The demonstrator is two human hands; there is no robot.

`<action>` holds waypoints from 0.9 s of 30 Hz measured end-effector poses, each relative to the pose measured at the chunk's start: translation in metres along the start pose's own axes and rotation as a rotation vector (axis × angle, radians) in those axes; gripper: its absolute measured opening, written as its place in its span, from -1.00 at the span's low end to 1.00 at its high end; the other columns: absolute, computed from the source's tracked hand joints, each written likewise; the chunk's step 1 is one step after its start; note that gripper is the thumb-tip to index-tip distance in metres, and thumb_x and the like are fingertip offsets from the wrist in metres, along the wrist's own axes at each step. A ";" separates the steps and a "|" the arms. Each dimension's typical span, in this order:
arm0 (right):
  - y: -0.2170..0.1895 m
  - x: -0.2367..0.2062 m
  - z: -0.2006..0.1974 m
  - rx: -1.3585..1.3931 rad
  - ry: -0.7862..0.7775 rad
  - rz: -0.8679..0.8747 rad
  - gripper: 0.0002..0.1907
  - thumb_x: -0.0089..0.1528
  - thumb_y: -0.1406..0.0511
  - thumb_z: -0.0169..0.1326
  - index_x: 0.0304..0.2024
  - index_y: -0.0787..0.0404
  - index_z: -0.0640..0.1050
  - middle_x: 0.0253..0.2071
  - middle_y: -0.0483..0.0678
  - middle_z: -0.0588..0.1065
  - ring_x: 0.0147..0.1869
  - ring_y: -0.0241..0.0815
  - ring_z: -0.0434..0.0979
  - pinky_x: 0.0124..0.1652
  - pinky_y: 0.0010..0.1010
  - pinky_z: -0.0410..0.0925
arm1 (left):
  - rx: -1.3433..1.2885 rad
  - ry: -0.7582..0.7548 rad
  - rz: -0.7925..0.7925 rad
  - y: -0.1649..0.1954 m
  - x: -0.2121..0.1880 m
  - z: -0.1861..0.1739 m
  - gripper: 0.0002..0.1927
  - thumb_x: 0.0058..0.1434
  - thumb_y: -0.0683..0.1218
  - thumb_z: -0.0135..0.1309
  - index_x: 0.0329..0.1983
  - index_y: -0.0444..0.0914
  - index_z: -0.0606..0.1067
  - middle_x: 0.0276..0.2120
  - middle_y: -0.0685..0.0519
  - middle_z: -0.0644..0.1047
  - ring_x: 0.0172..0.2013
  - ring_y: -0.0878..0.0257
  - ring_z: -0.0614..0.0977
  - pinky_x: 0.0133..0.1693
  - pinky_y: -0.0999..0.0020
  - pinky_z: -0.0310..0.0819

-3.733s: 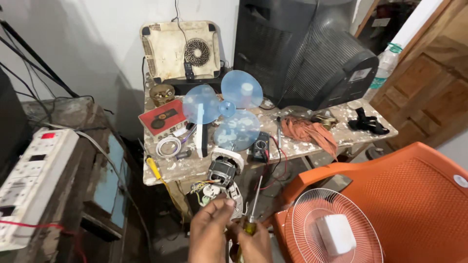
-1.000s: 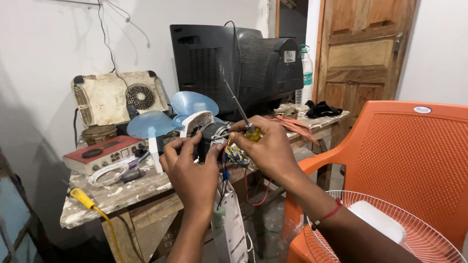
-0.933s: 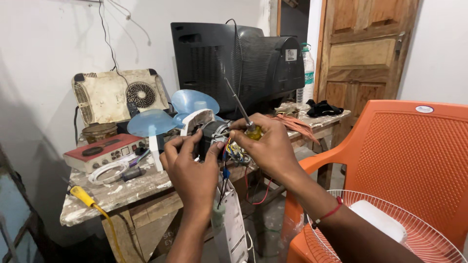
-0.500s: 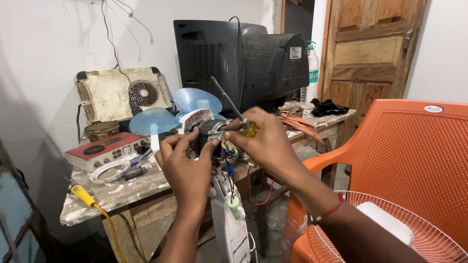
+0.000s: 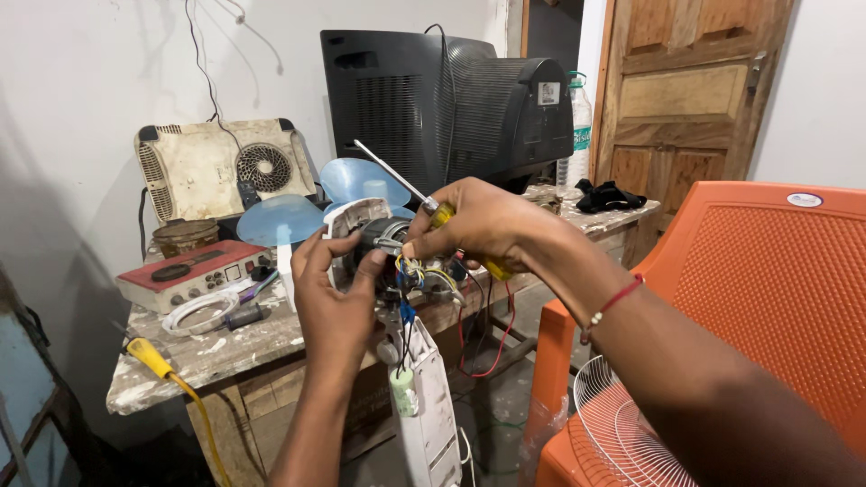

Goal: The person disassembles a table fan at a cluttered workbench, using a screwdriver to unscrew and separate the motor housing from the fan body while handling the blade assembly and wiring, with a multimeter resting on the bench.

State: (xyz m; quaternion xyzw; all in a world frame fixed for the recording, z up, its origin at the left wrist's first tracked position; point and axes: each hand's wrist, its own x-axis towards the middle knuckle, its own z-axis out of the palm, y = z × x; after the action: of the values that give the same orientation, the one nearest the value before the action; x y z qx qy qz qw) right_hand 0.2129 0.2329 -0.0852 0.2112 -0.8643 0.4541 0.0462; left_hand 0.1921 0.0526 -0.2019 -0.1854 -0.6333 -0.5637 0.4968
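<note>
Since half a second ago the hands and the motor have shifted little; both sit slightly lower against the bench, and the screwdriver shaft points up-left at much the same angle as before.

Left hand (image 5: 336, 302): fingers closed around the motor (image 5: 379, 242), held in the air in front of the bench's front edge, clear of the bench (image 5: 225, 347) top. The white housing (image 5: 428, 410) hangs below the motor, apparently by its wires (image 5: 410, 271), and is not supported by either hand.

Right hand (image 5: 483, 221): fingers closed on the yellow-handled screwdriver (image 5: 397, 180), fingertips also pressing at the wire bundle on the motor. The shaft tip stands free, aimed toward the blue fan blades (image 5: 356, 180) and the television (image 5: 451, 99) at the bench's back edge.

Risks noted:
- The hanging housing loads the wires. A tug or swing could pull a joint loose or tear insulation.
- One hand does two jobs. With the screwdriver pinched while the fingertips work the wires, the tool could slip and drop, or its tip could jab the left hand.
- The motor is gripped by one hand only, over open floor. A slack grip would drop it and the housing with it.
- Red leads (image 5: 469, 347) loop below the front edge and could snag on the orange chair (image 5: 767, 298).
- Whether anything is powered cannot be told.
</note>
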 end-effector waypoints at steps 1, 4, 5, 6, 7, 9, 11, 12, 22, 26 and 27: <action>-0.001 0.002 -0.001 0.007 -0.026 0.019 -0.80 -0.01 0.32 0.42 -0.39 0.24 0.67 -0.52 -0.12 0.59 -0.56 -0.39 0.38 -0.56 -0.52 0.21 | 0.035 -0.015 -0.046 0.001 0.000 0.000 -0.75 0.17 -0.04 0.32 -0.10 -0.11 0.61 0.26 -0.10 0.35 0.32 -0.04 0.42 0.28 0.11 0.33; -0.003 0.007 0.001 -0.003 0.002 0.098 -0.80 -0.02 0.32 0.42 -0.40 0.25 0.68 -0.56 -0.11 0.57 -0.66 -0.37 0.27 -0.65 -0.51 0.16 | 0.127 -0.034 -0.098 0.005 -0.001 0.000 -0.80 0.19 -0.10 0.27 -0.10 -0.03 0.64 0.28 -0.10 0.30 0.33 -0.06 0.33 0.27 0.08 0.28; -0.002 0.008 0.004 0.026 0.018 0.090 -0.79 -0.02 0.32 0.42 -0.40 0.25 0.67 -0.57 -0.12 0.56 -0.67 -0.39 0.27 -0.66 -0.52 0.16 | 0.151 -0.023 -0.060 0.006 -0.002 0.000 -0.81 0.21 -0.13 0.27 -0.11 -0.03 0.65 0.29 -0.12 0.28 0.35 -0.09 0.29 0.29 0.05 0.24; 0.000 0.009 0.008 0.054 0.035 0.082 -0.78 -0.02 0.32 0.42 -0.40 0.26 0.65 -0.57 -0.13 0.55 -0.67 -0.40 0.27 -0.67 -0.53 0.16 | 0.173 -0.013 -0.022 0.008 -0.003 0.001 -0.81 0.22 -0.15 0.27 -0.11 -0.04 0.65 0.29 -0.14 0.27 0.37 -0.12 0.25 0.31 0.02 0.20; 0.001 0.010 0.011 0.084 0.054 0.076 -0.77 -0.03 0.32 0.43 -0.39 0.27 0.64 -0.58 -0.13 0.54 -0.68 -0.42 0.27 -0.68 -0.54 0.16 | 0.161 -0.005 -0.037 0.009 -0.002 0.001 -0.82 0.20 -0.16 0.27 -0.15 -0.04 0.66 0.30 -0.14 0.27 0.37 -0.12 0.24 0.33 0.02 0.18; 0.004 0.011 0.016 0.099 0.064 0.107 -0.72 -0.01 0.25 0.44 -0.40 0.28 0.64 -0.60 -0.13 0.52 -0.68 -0.41 0.29 -0.69 -0.53 0.14 | 0.133 0.011 -0.071 0.011 0.004 0.001 -0.85 0.17 -0.17 0.29 -0.23 -0.05 0.69 0.30 -0.14 0.25 0.37 -0.11 0.23 0.35 0.01 0.15; 0.008 0.009 0.018 0.090 0.065 0.097 -0.67 0.00 0.16 0.43 -0.40 0.27 0.64 -0.62 -0.14 0.49 -0.69 -0.40 0.28 -0.70 -0.53 0.12 | 0.177 -0.006 0.028 0.013 0.010 -0.005 -0.84 0.09 -0.22 0.32 -0.29 -0.09 0.70 0.33 -0.16 0.21 0.40 -0.16 0.13 0.34 -0.06 0.08; 0.011 0.007 0.019 0.074 0.063 0.072 -0.63 0.00 0.11 0.41 -0.40 0.26 0.64 -0.63 -0.15 0.46 -0.69 -0.40 0.26 -0.70 -0.53 0.11 | 0.199 -0.015 0.080 0.014 0.013 -0.009 -0.84 0.05 -0.24 0.33 -0.32 -0.12 0.70 0.34 -0.17 0.18 0.41 -0.19 0.08 0.33 -0.10 0.04; 0.029 -0.021 0.039 0.118 0.221 -0.136 -0.52 0.22 -0.02 0.15 -0.22 0.29 0.64 -0.60 -0.18 0.45 -0.62 -0.43 0.33 -0.64 -0.50 0.19 | 0.314 -0.245 0.375 0.013 0.039 -0.024 -0.84 0.09 -0.29 0.26 -0.29 -0.20 0.61 -0.11 0.01 0.62 0.17 -0.02 0.58 0.13 0.12 0.45; 0.030 -0.021 0.051 0.150 0.210 -0.191 -0.56 0.23 0.03 0.19 -0.21 0.31 0.63 -0.51 -0.15 0.54 -0.54 -0.43 0.43 -0.56 -0.53 0.29 | 0.281 -0.291 0.383 0.012 0.042 -0.033 -0.82 0.11 -0.30 0.22 -0.23 -0.23 0.58 -0.12 -0.01 0.62 0.21 -0.03 0.56 0.11 0.11 0.45; 0.030 -0.020 0.054 0.142 0.219 -0.233 -0.58 0.24 0.06 0.22 -0.22 0.32 0.63 -0.48 -0.15 0.56 -0.49 -0.45 0.47 -0.52 -0.55 0.34 | 0.244 -0.302 0.363 0.013 0.042 -0.035 -0.81 0.13 -0.31 0.21 -0.20 -0.24 0.57 -0.12 -0.02 0.61 0.23 -0.03 0.56 0.11 0.11 0.46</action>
State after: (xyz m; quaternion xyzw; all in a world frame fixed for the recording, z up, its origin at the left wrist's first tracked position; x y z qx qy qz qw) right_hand 0.2248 0.2107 -0.1451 0.2619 -0.7895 0.5260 0.1771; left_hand 0.1983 0.0114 -0.1643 -0.3167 -0.7198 -0.3509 0.5083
